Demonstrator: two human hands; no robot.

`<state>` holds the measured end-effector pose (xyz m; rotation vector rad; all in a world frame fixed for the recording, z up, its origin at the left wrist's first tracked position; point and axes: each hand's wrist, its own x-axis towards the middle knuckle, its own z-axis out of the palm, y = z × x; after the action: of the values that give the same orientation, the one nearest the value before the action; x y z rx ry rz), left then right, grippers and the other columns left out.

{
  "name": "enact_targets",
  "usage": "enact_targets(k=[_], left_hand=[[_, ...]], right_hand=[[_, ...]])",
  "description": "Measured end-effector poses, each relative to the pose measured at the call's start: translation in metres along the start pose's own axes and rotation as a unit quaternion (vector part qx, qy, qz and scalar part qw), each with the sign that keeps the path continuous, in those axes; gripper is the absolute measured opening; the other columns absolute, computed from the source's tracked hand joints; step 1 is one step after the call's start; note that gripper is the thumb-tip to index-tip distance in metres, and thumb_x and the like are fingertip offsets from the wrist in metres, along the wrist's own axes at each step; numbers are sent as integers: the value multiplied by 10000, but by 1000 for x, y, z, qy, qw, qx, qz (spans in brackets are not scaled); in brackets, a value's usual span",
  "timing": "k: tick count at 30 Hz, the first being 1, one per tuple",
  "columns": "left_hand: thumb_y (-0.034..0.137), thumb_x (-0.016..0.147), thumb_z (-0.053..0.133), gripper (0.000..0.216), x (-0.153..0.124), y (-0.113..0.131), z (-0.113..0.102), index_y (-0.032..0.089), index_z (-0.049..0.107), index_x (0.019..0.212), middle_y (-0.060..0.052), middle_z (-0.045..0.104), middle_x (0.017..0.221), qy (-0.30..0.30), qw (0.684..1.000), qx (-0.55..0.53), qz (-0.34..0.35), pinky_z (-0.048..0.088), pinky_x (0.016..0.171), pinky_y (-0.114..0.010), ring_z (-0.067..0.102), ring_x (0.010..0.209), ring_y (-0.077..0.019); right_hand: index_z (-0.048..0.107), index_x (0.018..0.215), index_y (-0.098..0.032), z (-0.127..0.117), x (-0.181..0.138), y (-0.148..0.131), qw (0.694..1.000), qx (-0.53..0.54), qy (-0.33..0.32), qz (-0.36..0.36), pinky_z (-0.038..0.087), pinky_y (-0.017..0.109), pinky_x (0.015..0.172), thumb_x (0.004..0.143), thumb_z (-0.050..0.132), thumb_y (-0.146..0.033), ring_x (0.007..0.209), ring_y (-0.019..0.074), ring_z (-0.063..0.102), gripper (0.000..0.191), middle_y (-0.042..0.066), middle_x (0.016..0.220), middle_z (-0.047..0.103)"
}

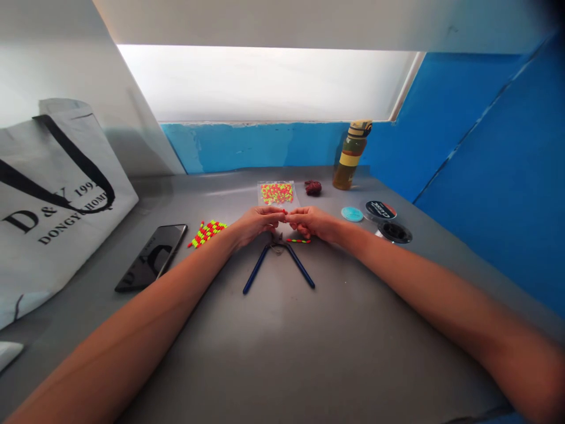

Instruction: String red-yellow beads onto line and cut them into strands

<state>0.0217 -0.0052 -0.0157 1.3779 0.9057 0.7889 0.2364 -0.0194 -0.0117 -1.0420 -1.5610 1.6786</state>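
Both hands meet at the middle of the grey table (282,353). My left hand (256,224) is pinched on a small red bead at its fingertips. My right hand (311,222) is closed too, its fingertips touching the left hand's; what it pinches is too small to name. Just below the hands lie blue-handled pliers (279,265), spread wide. A short strung piece of red and yellow beads (299,240) lies by the right hand. A pile of finished bead strings (207,232) lies left of the left hand. A clear bag of loose beads (276,192) sits behind the hands.
A black phone (152,256) lies at the left, next to a white tote bag (48,200). At the back right stand a bottle (352,156), a dark red lump (313,188), a teal disc (352,214) and two line spools (388,221). Blue walls close the right side.
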Motion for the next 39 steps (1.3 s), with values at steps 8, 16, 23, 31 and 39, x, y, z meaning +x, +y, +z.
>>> enact_targets(k=[8,16,23,31,39], left_hand=[[405,754,789,327,-6,7,4,142,756,945,-65,680,917,-8,1000,1,2,432,722,-271,540,746,-114],[419,757,776,325,-4,4,4,156,753,947,-56,670,884,-9,1000,12,12,411,701,-277,530,726,-119],[418,735,791,357,-5,6,4,156,752,974,-75,685,947,-8,1000,18,11,426,712,-280,538,754,-128],[422,746,785,339,-3,3,3,164,753,965,-50,675,918,-8,1000,18,10,401,703,-276,527,753,-119],[401,753,801,308,-2,3,3,170,725,941,-40,664,933,15,999,-43,5,430,709,-252,568,793,-117]], right_hand=[[641,904,-202,0,4,7,1000,-11,9,-18,304,225,392,820,749,-426,448,86,371,262,-40,602,473],[663,888,-191,-2,6,10,1000,-17,8,-23,277,227,406,829,731,-408,460,90,361,235,-43,569,451],[591,733,-179,-1,4,6,999,-40,5,-15,283,232,426,848,709,-397,467,91,380,273,-27,546,464],[656,859,-181,0,4,5,999,-30,1,-21,288,228,425,837,718,-388,465,88,372,217,-44,562,459],[661,885,-186,-3,7,7,1000,2,-18,2,272,228,417,833,743,-397,464,86,375,233,-47,570,447]])
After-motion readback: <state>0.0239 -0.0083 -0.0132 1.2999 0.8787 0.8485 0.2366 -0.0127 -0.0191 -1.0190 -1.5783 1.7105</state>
